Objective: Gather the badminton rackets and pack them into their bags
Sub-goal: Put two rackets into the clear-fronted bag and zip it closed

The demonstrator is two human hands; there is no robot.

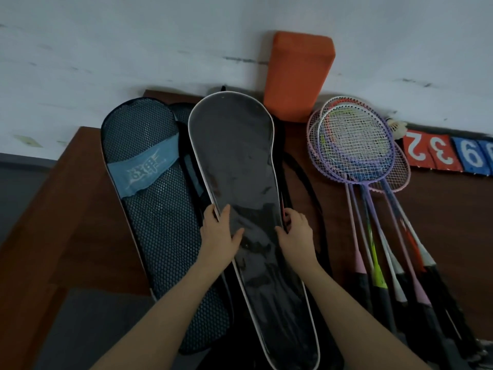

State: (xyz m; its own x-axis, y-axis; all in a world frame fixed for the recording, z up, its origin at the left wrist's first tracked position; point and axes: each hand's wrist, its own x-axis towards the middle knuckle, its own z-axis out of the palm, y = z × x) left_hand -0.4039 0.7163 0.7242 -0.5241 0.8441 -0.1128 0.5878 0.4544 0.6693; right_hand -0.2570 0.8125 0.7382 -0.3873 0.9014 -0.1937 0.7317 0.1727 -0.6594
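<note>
- While both hands rest on the grey racket bag [234,166], its long axis runs straight away from the person, wide head end far from the hands, narrow end near the body.
- Left hand [220,233] holds the bag's left edge, thumb on top, fingers curled around the white piping.
- Right hand [294,231] grips the right edge, fingers curled at the rim.
- Loose rackets [357,148] lie in a fanned pile to the right of the right hand, handles toward the person, so the right hand is nearer.
- A blue mesh bag [149,169] lies just left of the left hand.
</note>
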